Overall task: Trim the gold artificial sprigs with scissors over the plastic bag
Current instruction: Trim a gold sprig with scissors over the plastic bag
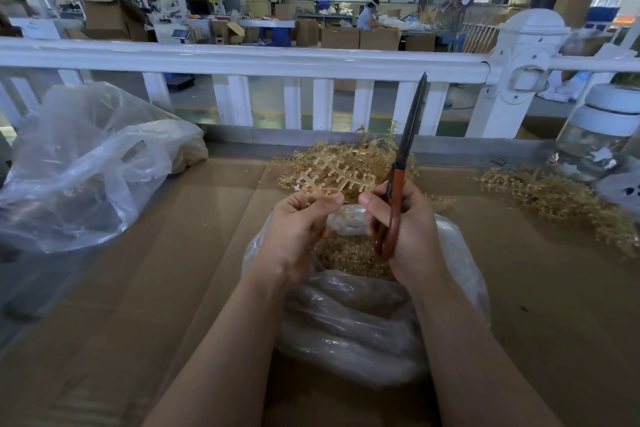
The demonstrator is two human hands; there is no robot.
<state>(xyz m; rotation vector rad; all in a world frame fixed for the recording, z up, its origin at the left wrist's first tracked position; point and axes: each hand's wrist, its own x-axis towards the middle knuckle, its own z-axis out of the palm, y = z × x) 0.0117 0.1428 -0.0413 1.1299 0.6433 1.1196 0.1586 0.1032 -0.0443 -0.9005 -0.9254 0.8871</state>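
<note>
A person works at a cardboard-covered tabletop (138, 288) inside a factory hall, both hands raised just above an open plastic bag (363, 322) that sits at the near edge between the forearms. The left hand (298, 229) pinches a gold sprig (332, 170) between thumb and fingertips, its flat lattice of stems fanning up and away from the fingers. The right hand (405, 229) is wrapped around the red handles of a pair of scissors (403, 163), whose dark blades are closed together and point up and slightly right, their tip crossing the white railing (242, 61) behind the tabletop. The two hands sit close together, thumbs nearly meeting, directly over the mouth of the bag, where a heap of gold trimmings (346, 256) is visible inside. A loose pile of gold sprigs (346, 152) lies on the tabletop just behind the hands, and a second pile (554, 198) spreads along the right side. A large crumpled clear bag (86, 166) rests at the left, and a glass jar with a white lid (602, 128) stands at the far right. Beyond the railing, stacked cardboard boxes (360, 36) and a seated worker (369, 15) occupy the background.
</note>
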